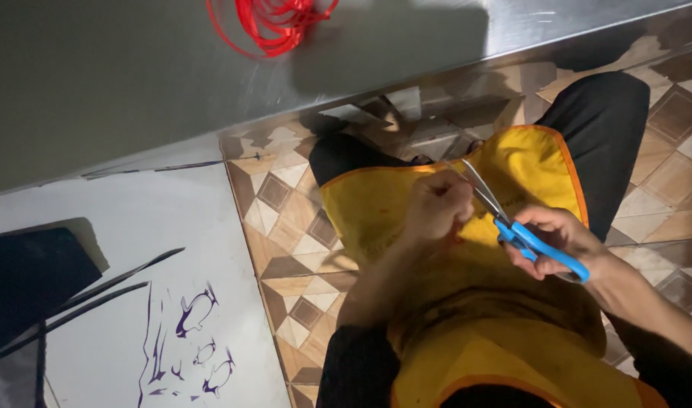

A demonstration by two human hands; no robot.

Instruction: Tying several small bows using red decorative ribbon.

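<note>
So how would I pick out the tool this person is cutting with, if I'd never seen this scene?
Start at the yellow apron spread over the person's lap, below the edge of the steel table. The right hand there holds the scissors, blades pointing up toward the left hand. Their bright blue handles are the only blue thing against all that yellow.

The table (210,91) edge hangs close above the hands, red cord (274,23) lying on top; tiled floor (285,249) to the left lies open.

I see blue-handled scissors (538,249) over a yellow, orange-edged apron (527,162); red cord (274,23) upper centre; brown diamond-patterned floor tiles (293,249).
</note>
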